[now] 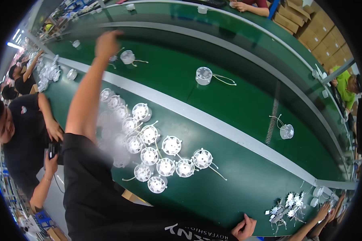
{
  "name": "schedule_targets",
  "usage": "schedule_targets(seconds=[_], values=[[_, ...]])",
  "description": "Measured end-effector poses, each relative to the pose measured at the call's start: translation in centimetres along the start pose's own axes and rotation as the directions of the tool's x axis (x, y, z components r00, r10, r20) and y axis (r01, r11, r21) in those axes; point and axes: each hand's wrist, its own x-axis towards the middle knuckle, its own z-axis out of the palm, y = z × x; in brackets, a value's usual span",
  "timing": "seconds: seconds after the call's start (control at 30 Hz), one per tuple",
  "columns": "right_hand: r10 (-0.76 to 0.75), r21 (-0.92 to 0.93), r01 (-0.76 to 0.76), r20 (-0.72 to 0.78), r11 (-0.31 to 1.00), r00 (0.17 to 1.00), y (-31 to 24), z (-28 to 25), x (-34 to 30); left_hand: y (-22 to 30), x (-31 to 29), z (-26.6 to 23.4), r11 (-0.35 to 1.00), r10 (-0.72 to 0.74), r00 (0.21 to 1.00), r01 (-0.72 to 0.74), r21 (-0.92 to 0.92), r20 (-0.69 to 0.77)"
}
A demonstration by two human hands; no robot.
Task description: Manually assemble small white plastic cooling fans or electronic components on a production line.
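Observation:
My left hand (107, 44) is stretched far out over the green conveyor belt (165, 80), its fingers smeared by motion. Just beside it on the belt lies a clear round plastic housing (128, 57) with thin pale wires; a blurred, similar piece (113, 58) is partly behind my wrist. Down at the worktable's front edge rests my right hand (244, 227), fingers curled in, nothing visible in them. Between my arms, a cluster of round clear housings (149, 156) with white spoked insides and trailing wires stands on the green worktable (213, 193). My left forearm hides part of it.
A metal rail (213, 120) divides table and belt. More housings (204, 75) ride the belt. At the right, small white wired parts (289, 207) lie heaped near another person's hands (323, 211). A person in black (26, 132) sits close at left, holding a dark device (53, 150).

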Motion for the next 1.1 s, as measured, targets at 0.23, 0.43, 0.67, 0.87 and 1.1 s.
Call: schedule_targets(seconds=[0.23,0.43,0.67,0.87,1.1], values=[[0.072,-0.008,-0.072,0.080,0.997,0.994,0.5,0.5,0.2,-10.5,-4.3,8.1,0.976,-0.144,0.816,0.210,-0.054,0.560],[0.095,0.027,-0.095,-0.030,0.995,0.995,0.4,1.5,0.5,-13.1,-4.7,7.6,0.910,-0.378,0.858,0.413,-0.031,0.349],[0.086,0.004,-0.086,-0.071,0.996,0.994,0.2,1.4,-0.3,8.4,-4.3,-9.5,0.609,-0.119,0.984,0.175,-0.774,0.130],[0.053,0.021,-0.051,-0.089,0.998,0.995,0.7,1.1,0.1,35.5,-15.0,-19.6,0.391,0.791,0.610,-0.438,-0.810,0.053],[0.068,0.129,-0.053,-0.113,0.990,0.991,1.1,0.9,0.2,46.9,-18.3,-16.0,0.102,0.950,0.312,-0.301,-0.948,0.003]])
